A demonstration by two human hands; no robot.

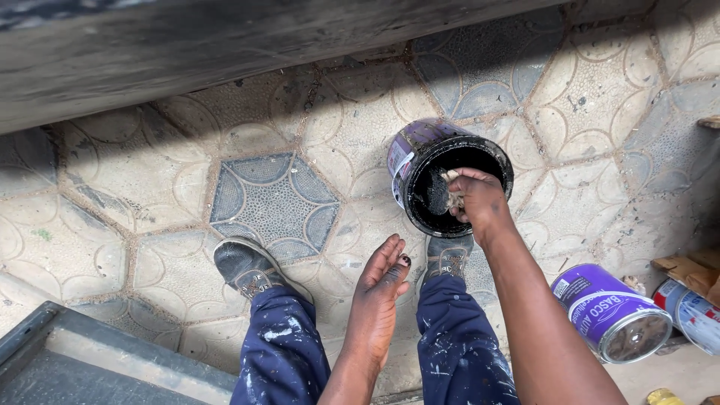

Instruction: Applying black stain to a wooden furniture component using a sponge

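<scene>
My fingers (459,182) on the right hand (476,199) are clenched around a pale wad of rag (453,196), pushed down into the mouth of a black paint can (442,176). The can stands tilted on the patterned tile floor (277,199), just ahead of my right shoe (448,259). My left hand (381,289) hangs released, fingers straight, holding nothing, above my knees. A purple tin (611,313) lies on its side to my right.
</scene>
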